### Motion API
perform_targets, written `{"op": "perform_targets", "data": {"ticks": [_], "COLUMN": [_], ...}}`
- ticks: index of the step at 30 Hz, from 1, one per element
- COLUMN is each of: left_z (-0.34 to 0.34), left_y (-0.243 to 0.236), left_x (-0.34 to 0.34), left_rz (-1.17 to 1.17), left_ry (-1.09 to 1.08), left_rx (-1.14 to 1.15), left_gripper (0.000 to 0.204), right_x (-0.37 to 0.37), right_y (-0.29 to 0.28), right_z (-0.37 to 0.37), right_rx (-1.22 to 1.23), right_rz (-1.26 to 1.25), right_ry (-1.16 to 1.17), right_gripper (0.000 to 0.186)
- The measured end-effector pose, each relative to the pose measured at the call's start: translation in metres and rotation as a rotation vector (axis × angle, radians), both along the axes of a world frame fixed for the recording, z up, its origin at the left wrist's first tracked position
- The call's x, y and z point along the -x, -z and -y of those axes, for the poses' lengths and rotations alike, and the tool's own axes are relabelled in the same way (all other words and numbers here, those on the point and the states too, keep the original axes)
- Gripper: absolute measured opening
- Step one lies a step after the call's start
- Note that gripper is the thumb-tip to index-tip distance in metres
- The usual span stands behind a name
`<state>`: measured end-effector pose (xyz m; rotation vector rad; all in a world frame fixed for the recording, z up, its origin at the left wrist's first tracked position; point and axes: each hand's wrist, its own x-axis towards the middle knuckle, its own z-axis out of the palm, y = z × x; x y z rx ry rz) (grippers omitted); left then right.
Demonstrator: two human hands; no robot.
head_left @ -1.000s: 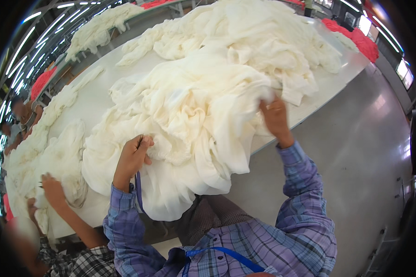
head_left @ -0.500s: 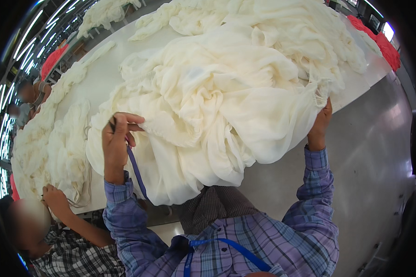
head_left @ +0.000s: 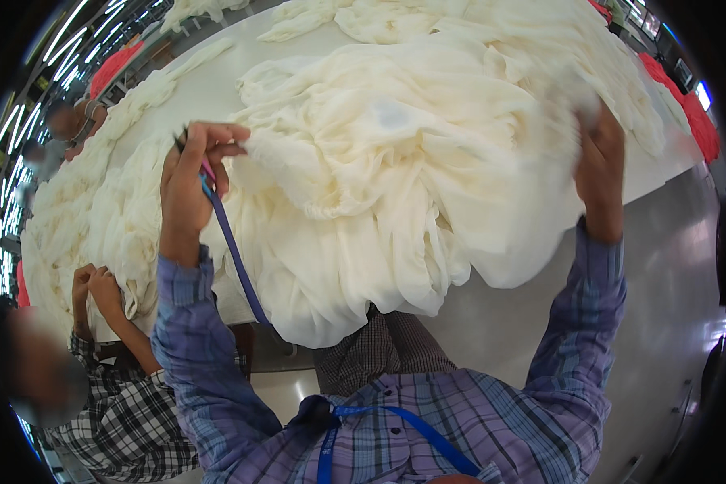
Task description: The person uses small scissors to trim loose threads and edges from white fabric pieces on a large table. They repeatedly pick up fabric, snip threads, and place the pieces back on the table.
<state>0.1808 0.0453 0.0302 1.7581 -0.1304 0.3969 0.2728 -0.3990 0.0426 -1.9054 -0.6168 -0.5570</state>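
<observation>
A large heap of thin cream fabric [head_left: 395,177] is bunched in front of me, with part of it hanging over the table's near edge. My left hand [head_left: 189,181] pinches a gathered edge of it between thumb and fingertips. In that same hand sits a small dark-tipped tool [head_left: 181,140] with a bit of pink, its kind unclear; a purple-blue strap [head_left: 234,250] hangs down from it. On the right, my right hand [head_left: 601,161] is closed at the fabric's other side, raised above the table. Motion smears its fingertips and the cloth there.
The white table [head_left: 198,85] carries more cream fabric [head_left: 97,210] at the left and back. Close on my left a co-worker in a checked shirt [head_left: 137,419] handles cloth. Red fabric [head_left: 686,121] lies at the far right, beyond the grey floor [head_left: 661,266].
Both my hands have risen and moved farther out over the table, the right one most, lifting the fabric's edges. The co-worker's hands have come together on the cloth.
</observation>
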Motion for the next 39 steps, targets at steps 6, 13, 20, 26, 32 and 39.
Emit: {"op": "perform_targets", "data": {"ticks": [6, 13, 20, 26, 32, 39], "left_z": [-0.031, 0.025, 0.07, 0.078, 0.13, 0.14], "left_y": [-0.044, -0.022, 0.022, 0.077, 0.141, 0.153], "left_x": [-0.075, 0.021, 0.127, 0.168, 0.186, 0.199], "left_rz": [0.081, -0.203, -0.393, -0.547, -0.717, -0.294], "left_ry": [-0.368, -0.248, 0.106, 0.574, 0.672, 0.251], "left_rx": [-0.271, -0.208, -0.139, 0.215, 0.308, 0.269], "left_gripper": [0.047, 0.022, 0.012, 0.025, 0.021, 0.029], "right_x": [-0.089, -0.071, 0.037, 0.141, 0.169, 0.206], "right_y": [-0.106, -0.013, 0.075, 0.189, 0.223, 0.204], "right_z": [-0.145, -0.151, -0.046, -0.025, -0.081, -0.112], "right_rx": [-0.044, 0.094, 0.265, -0.456, -0.364, -0.425], "right_rz": [-0.032, 0.344, -0.342, -0.705, -0.731, -0.842], "right_ry": [-0.187, -0.471, -0.321, -0.21, -0.27, -0.576], "right_gripper": [0.034, 0.042, 0.026, 0.02, 0.045, 0.048]}}
